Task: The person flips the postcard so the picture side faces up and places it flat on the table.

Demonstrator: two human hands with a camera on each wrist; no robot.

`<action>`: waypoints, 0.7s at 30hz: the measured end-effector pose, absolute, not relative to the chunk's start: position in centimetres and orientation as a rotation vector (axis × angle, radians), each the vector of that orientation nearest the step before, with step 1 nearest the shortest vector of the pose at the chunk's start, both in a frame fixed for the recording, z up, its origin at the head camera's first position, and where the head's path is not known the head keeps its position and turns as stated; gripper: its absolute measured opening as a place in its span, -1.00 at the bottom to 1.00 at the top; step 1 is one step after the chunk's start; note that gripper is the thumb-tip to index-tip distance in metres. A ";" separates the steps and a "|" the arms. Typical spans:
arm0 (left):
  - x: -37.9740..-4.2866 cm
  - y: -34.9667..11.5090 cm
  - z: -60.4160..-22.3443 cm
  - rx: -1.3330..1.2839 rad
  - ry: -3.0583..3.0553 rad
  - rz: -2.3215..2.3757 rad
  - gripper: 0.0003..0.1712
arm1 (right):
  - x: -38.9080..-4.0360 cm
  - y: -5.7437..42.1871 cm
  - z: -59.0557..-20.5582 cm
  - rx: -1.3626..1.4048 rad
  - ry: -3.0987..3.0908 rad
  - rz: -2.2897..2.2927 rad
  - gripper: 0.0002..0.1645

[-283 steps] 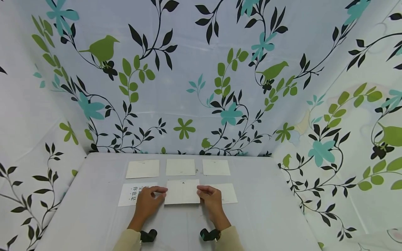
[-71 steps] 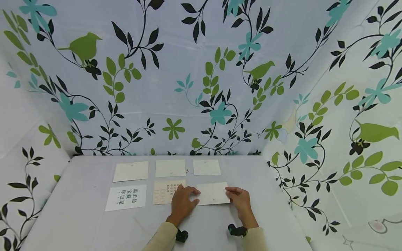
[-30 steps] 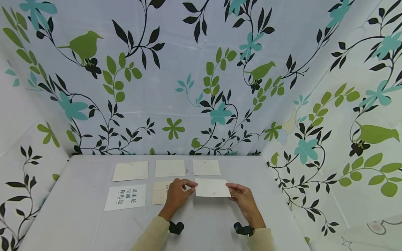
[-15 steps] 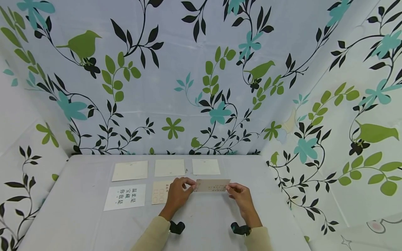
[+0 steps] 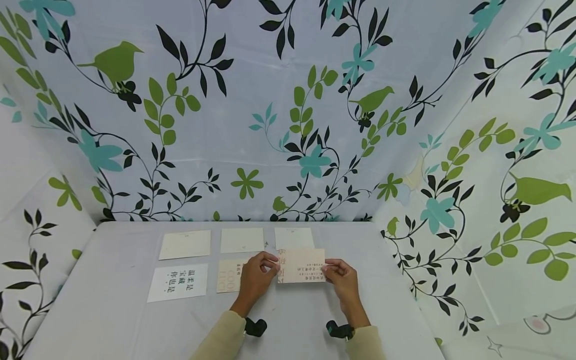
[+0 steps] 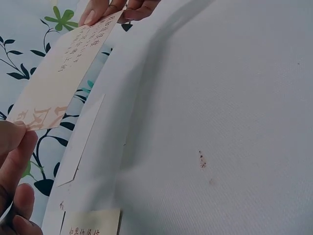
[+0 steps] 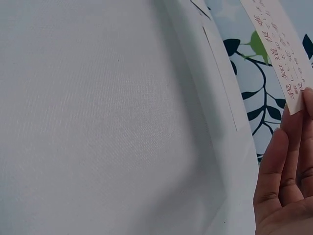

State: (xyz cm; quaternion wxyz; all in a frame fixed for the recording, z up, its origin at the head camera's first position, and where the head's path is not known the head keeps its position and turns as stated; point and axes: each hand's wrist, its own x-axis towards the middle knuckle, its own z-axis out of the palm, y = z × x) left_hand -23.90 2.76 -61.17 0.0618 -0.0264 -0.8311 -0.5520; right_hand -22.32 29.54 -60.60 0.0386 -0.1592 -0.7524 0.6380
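Observation:
A cream card printed with reddish characters is held up off the table between both hands, its printed side toward the head camera. The left hand pinches its left edge between thumb and fingers, and in the left wrist view the thumb lies on the card's lower corner. At the opposite edge the right hand pinches the card, also seen in the right wrist view, where the card's end sits at the fingertips. Another cream printed card lies partly behind the left hand.
On the white table lies a white card with black characters. Behind are three blank-faced cards: left, middle and right, the last partly covered by the held card. A patterned cloth hangs behind the table.
The middle front card was turned print-side up earlier. Then the right front card was lifted off the table, and its blank face has been flipped over to show its print.

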 end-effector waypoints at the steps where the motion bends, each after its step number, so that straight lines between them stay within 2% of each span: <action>1: -23.9 2.8 -61.2 -0.075 -2.517 -1.657 -0.86 | -22.3 29.5 -60.7 -0.498 -2.317 1.935 -0.69; 11: -23.5 2.9 -61.9 -0.053 -2.598 -1.496 -0.73 | -22.4 29.2 -61.4 -0.560 -2.455 1.730 -0.75; 21: -23.7 3.2 -63.7 -0.107 -2.651 -1.379 -0.66 | -22.4 29.0 -61.9 -0.595 -2.612 1.530 -0.69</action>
